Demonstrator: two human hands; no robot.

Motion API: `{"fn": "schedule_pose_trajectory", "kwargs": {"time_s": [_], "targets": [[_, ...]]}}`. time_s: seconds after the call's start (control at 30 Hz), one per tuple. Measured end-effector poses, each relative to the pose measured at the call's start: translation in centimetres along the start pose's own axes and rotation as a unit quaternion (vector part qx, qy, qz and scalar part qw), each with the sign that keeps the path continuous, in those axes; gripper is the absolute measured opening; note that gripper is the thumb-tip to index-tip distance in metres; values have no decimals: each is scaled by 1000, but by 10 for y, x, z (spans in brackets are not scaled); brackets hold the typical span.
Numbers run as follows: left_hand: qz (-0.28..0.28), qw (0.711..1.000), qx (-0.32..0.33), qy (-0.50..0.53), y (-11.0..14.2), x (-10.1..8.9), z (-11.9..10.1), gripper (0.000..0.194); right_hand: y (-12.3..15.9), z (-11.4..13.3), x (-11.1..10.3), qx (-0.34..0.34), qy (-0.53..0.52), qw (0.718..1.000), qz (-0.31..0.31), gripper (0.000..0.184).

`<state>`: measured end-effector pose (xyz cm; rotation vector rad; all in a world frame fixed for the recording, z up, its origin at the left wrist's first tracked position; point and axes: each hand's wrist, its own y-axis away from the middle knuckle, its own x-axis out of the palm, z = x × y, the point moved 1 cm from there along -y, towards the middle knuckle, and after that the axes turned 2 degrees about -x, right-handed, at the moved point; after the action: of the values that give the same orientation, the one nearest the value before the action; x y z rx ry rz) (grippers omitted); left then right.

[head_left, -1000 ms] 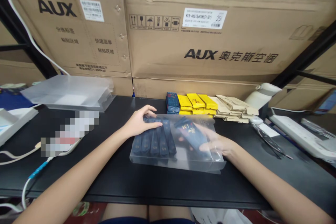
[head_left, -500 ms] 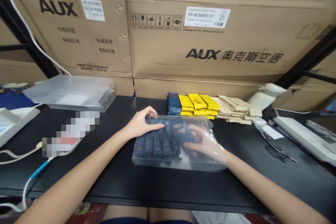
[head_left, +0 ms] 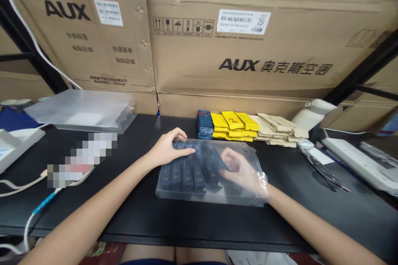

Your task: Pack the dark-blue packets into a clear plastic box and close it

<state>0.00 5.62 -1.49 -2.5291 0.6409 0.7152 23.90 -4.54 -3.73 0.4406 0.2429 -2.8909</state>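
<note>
A clear plastic box (head_left: 199, 197) lies on the black table in front of me, its open end to the right. My left hand (head_left: 171, 145) grips its far left part, thumb on top and fingers over the back edge. Inside, several dark blue packets (head_left: 187, 172) stand on edge, side by side, leaning a little. Through the open end reaches my right hand (head_left: 244, 169), seen through the clear plastic. Its curled fingers and thumb are at the right side of the rightmost dark blue packet (head_left: 213, 165), pressing it against the row.
Behind the box sit stacked dark blue packets (head_left: 205, 122), yellow packets (head_left: 232, 120) and beige packets (head_left: 278, 124). A white bottle (head_left: 314, 114), glasses (head_left: 320, 165) and a power strip (head_left: 360, 161) are at right. Another clear box (head_left: 81, 105) stands back left; cardboard boxes (head_left: 186, 58) wall the rear.
Inside the box, my right hand has moved left with a dark blue packet, turning it from lying tilted to standing beside the row. My left hand stays on the box.
</note>
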Motion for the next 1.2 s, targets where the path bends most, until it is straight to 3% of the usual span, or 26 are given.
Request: {"fn": "schedule_pose_trajectory", "kwargs": {"time_s": [0.1, 0.5, 0.9, 1.2], "targets": [[7, 1000, -2, 0, 1, -1, -1, 43, 2, 5, 3, 7, -24, 999, 32, 31], [4, 1000, 4, 21, 1, 1, 0, 44, 2, 2, 3, -42, 60, 997, 25, 34], [5, 1000, -2, 21, 1, 2, 0, 43, 2, 0, 4, -52, 36, 997, 34, 40], [7, 1000, -9, 26, 0, 3, 0, 44, 4, 2, 5, -57, 62, 995, 46, 58]]}}
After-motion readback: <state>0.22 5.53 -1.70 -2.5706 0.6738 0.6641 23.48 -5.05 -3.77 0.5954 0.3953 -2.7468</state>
